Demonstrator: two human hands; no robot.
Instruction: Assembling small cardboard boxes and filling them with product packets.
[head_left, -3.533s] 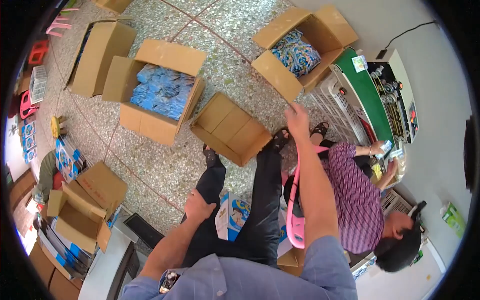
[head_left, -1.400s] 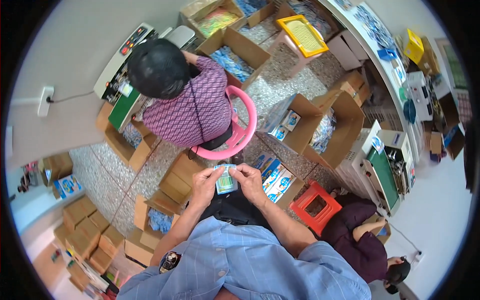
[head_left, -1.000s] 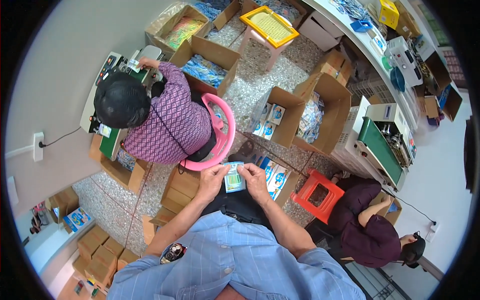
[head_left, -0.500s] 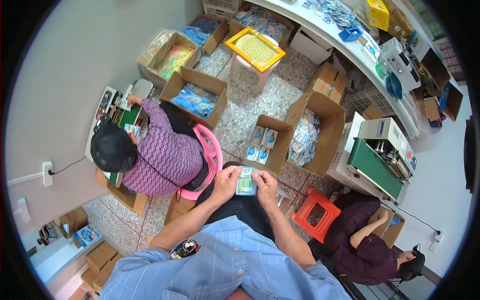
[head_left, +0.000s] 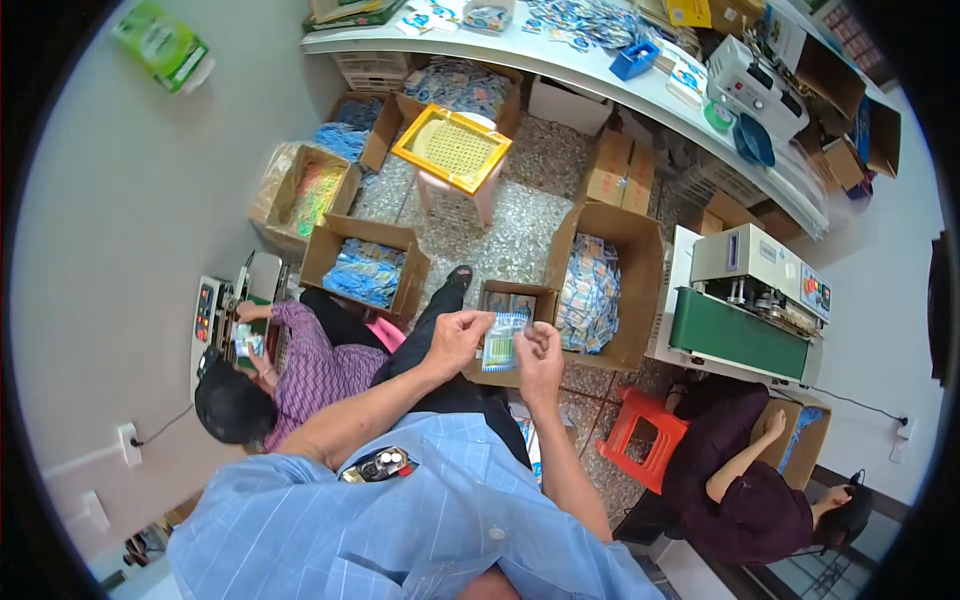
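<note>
A small flat packet (head_left: 500, 345), white and blue with green stripes and partly see-through, is held up in front of me between both hands. The fingertips of my left hand (head_left: 457, 342) pinch its upper left edge. On its right edge, the thumb and fingers of my right hand (head_left: 541, 358) are closed. Just behind the packet stands an open cardboard box (head_left: 545, 300) with small cartons in it, partly hidden by my hands. To its right, a bigger cardboard box (head_left: 640, 260) holds a heap of small packets (head_left: 590, 300).
At left a person in a patterned purple top (head_left: 335, 350) works at a sealing machine (head_left: 207, 320). A person in dark maroon (head_left: 740, 480) sits at right by a red stool (head_left: 640, 437). A green-belted machine (head_left: 730, 335), a yellow-framed tray (head_left: 455, 148) and a long white table (head_left: 560, 62) stand around.
My view has shifted, and my hands and the packet now appear over the carton box. My right fingers have moved on the packet's right edge. My leg now stretches forward on the left.
</note>
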